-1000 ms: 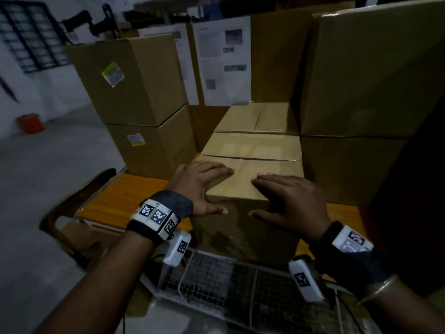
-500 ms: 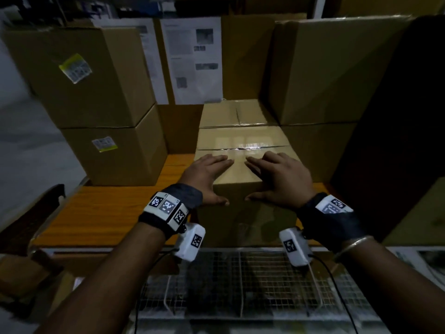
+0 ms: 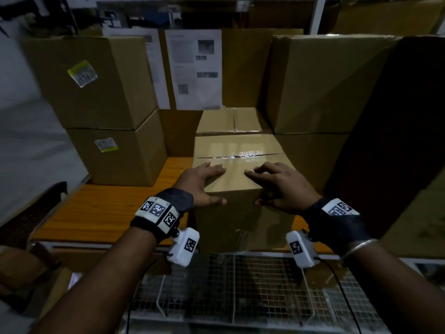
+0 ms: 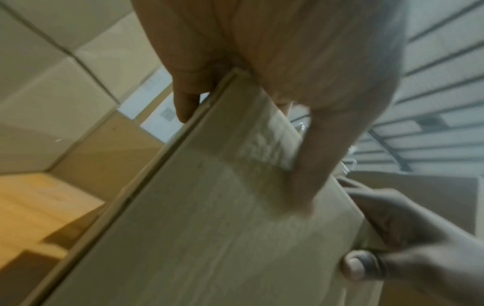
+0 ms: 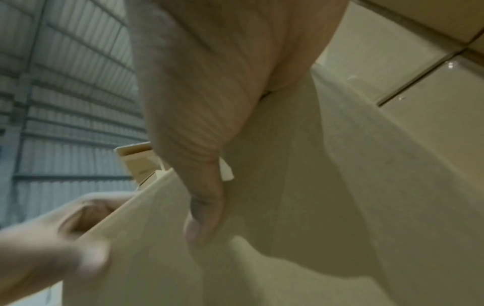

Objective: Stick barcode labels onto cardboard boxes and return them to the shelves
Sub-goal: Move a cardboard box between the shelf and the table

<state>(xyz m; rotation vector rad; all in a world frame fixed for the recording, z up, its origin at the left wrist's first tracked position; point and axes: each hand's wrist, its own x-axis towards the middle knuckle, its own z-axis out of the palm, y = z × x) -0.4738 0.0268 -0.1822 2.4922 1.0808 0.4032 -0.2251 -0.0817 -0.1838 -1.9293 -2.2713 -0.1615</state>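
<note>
A plain brown cardboard box (image 3: 234, 183) stands at the front edge of the wooden shelf (image 3: 108, 213). My left hand (image 3: 201, 182) lies on its top left, fingers spread flat and thumb down on the front face. My right hand (image 3: 281, 186) mirrors it on the top right. In the left wrist view, the left hand (image 4: 261, 51) straddles the top front edge of the box (image 4: 209, 227), and the right hand's thumb (image 4: 356, 265) shows lower right. From the right wrist, the right hand (image 5: 209, 82) presses the box (image 5: 288, 207). No label shows on this box.
Two similar boxes (image 3: 236, 145) sit right behind it. Left are two stacked boxes with yellow-edged labels (image 3: 83, 73) (image 3: 106, 144). Large boxes (image 3: 325, 85) rise close on the right. Printed sheets (image 3: 195, 68) hang at the back. A wire mesh cart (image 3: 240, 285) is below my wrists.
The head view has swung to face the shelf squarely. Both hands have stayed on the box top, their fingers reaching slightly farther along it.
</note>
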